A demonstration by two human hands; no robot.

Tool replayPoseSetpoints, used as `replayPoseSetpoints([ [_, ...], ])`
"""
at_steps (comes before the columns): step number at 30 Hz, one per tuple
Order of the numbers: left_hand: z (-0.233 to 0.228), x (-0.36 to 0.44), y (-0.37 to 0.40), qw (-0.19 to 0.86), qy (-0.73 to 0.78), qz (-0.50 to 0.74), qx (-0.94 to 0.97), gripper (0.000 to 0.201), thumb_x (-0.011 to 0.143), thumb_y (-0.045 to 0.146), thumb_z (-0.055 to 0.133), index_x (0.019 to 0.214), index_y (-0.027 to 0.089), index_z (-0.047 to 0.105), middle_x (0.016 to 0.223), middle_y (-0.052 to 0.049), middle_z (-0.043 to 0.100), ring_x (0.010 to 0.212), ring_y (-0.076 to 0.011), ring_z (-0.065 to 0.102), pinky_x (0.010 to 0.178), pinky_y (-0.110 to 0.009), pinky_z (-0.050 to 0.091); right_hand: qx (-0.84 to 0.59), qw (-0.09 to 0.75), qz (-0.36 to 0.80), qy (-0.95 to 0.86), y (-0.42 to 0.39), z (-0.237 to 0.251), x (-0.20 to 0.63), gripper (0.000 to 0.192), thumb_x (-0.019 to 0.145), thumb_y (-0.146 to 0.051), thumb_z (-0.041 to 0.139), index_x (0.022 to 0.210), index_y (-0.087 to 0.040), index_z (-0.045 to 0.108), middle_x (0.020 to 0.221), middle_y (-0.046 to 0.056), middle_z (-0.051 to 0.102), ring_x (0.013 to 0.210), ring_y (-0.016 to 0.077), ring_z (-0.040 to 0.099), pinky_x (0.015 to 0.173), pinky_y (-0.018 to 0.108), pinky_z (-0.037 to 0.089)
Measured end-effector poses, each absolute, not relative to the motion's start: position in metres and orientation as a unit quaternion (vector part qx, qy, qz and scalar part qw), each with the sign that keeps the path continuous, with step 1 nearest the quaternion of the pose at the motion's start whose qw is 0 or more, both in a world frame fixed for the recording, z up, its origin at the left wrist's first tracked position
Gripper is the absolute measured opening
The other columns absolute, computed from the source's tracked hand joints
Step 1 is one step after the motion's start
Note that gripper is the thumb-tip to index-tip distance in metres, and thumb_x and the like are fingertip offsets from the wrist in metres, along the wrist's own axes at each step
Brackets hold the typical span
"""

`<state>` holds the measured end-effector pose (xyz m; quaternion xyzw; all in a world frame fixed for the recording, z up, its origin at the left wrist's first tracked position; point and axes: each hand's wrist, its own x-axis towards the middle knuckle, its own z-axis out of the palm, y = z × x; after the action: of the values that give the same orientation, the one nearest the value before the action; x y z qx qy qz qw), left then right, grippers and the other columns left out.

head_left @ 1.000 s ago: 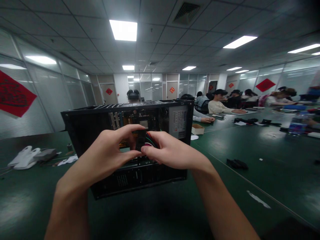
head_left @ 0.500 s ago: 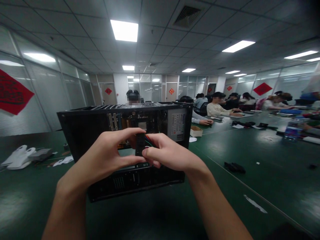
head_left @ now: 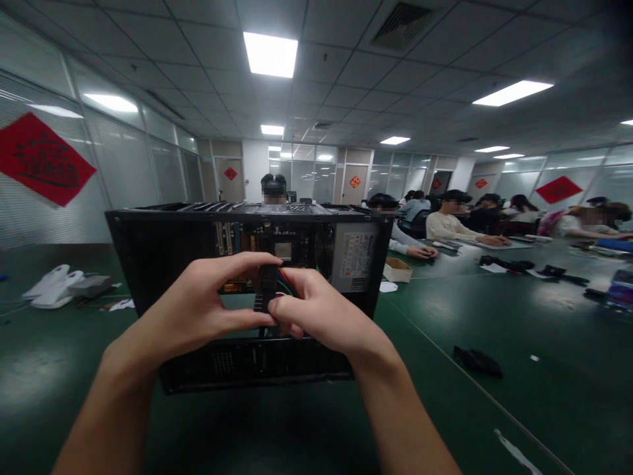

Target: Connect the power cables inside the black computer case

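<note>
Black connector [head_left: 266, 285]: your left hand [head_left: 205, 300] pinches its ends, your right hand [head_left: 319, 309] its wired side, computer case [head_left: 232, 363] beyond both.

Black connector [head_left: 267, 287] with coloured wires [head_left: 285, 283], nearly upright, before an open-sided black computer case [head_left: 237, 366] standing on the table [head_left: 484, 310]

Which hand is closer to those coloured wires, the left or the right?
The right. The right hand is immediately beside the coloured wires; the left hand is further off, spanning the black connector with thumb and forefinger.
</note>
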<state>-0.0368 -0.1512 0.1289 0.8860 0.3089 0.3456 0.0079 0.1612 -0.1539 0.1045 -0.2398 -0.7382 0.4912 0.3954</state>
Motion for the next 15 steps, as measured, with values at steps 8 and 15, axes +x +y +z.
replayPoseSetpoints([
  [8, 0.119, -0.032, -0.138, 0.058, 0.311, 0.408, 0.856, 0.068, 0.057, 0.055, 0.082, 0.118, 0.029, 0.067, 0.103, -0.006, 0.073, 0.094, -0.0270, 0.068, 0.084, -0.035, 0.057, -0.227, 0.398, 0.548, -0.700, -0.152, 0.102, 0.162, 0.007, 0.074, -0.024, 0.054, 0.077, -0.017, 0.052, 0.056, -0.006, 0.049, 0.045, 0.0067, 0.041, 0.043, 0.018, 0.031],
  [15, 0.115, -0.025, -0.134, 0.060, 0.287, 0.419, 0.859, 0.066, 0.064, 0.055, 0.078, 0.122, 0.026, 0.064, 0.110, -0.005, 0.071, 0.100, -0.0241, 0.066, 0.086, -0.032, 0.055, -0.238, 0.417, 0.511, -0.713, -0.151, 0.101, 0.165, 0.007, 0.075, -0.024, 0.054, 0.074, -0.018, 0.051, 0.053, -0.007, 0.048, 0.044, 0.0070, 0.041, 0.043, 0.019, 0.033],
])
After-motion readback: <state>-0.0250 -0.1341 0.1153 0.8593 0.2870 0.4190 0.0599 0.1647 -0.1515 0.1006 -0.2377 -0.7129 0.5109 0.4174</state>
